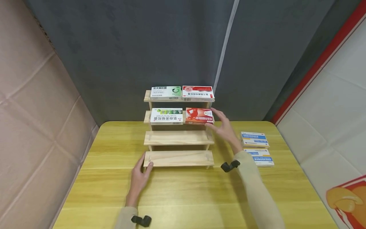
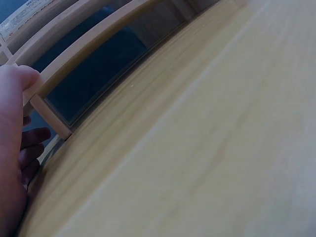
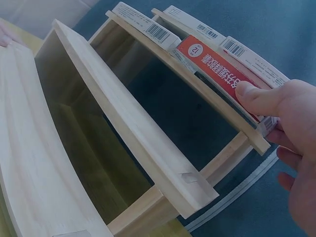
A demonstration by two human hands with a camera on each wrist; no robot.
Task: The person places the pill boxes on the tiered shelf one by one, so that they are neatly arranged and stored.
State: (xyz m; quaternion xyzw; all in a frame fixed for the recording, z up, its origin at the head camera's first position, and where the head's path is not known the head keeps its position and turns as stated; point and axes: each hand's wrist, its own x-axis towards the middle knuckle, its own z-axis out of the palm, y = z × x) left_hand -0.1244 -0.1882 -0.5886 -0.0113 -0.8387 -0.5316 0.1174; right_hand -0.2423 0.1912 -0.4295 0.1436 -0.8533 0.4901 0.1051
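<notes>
As your left hand (image 1: 139, 178) gripped four-tier wooden rack (image 1: 178, 158), right hand (image 1: 225, 129) pinched red ibuprofen box (image 1: 198, 116) between thumb and fingers.

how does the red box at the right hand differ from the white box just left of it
The red box is mostly red; the white box is mostly white with green print. The right hand grips the red box; no hand touches the white box. Both are printed cartons at the second shelf from the top.
</notes>
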